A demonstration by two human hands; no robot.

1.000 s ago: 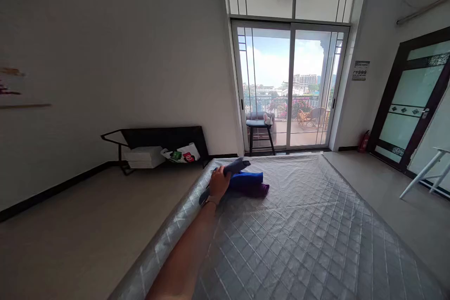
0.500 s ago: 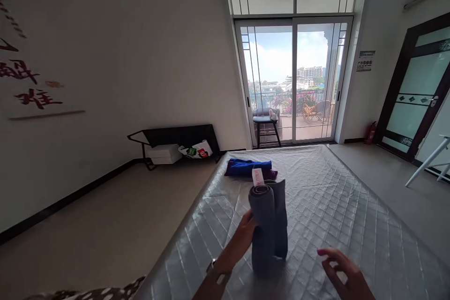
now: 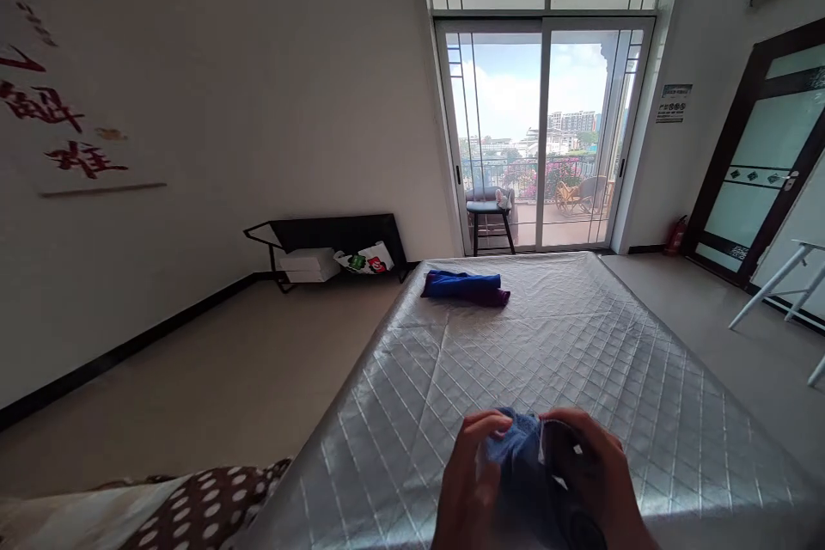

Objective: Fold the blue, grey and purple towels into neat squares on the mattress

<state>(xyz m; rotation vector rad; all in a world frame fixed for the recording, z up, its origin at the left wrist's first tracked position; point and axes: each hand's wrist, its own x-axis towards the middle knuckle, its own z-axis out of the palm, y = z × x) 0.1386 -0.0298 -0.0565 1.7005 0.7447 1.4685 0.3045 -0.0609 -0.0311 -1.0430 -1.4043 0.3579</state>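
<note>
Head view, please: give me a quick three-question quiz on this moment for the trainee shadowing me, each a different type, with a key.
1. True or false: the left hand and the right hand are both on the blue-grey cloth.

2. Which bundle lies toward the far end of the silver quilted cover?
A) green and white
B) blue and purple
C) red and yellow

3. Fill in the blank: the brown fabric at the lower left is patterned with white ____.

Key:
1. True.
2. B, the blue and purple bundle.
3. Dots.
</note>
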